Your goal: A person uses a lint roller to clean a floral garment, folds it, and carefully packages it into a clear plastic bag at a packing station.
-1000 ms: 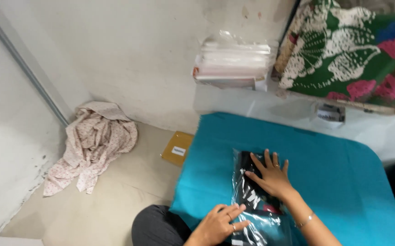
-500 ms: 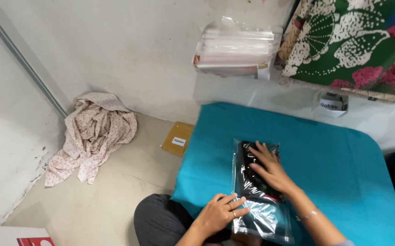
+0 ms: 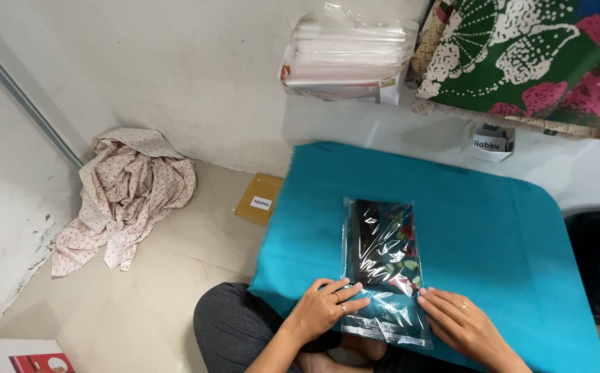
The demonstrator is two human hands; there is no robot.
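Clear plastic crinkles under my fingertips: my left hand lies flat, fingers spread and relaxed, pressing the near left corner of the clear bag, and my right hand rests open-palmed at its near right edge, gripping nothing. The bag lies lengthwise on the teal cloth, its open end toward my lap, with a folded black floral garment pushed up into the far half. I judge I am at the sealing step: garment in, flap end not yet closed. Folding that end needs both hands to pinch the loose plastic evenly and press out the trapped air. To the left on the floor sit a brown packet and a crumpled dotted cloth; farther off, a stack of empty bags.
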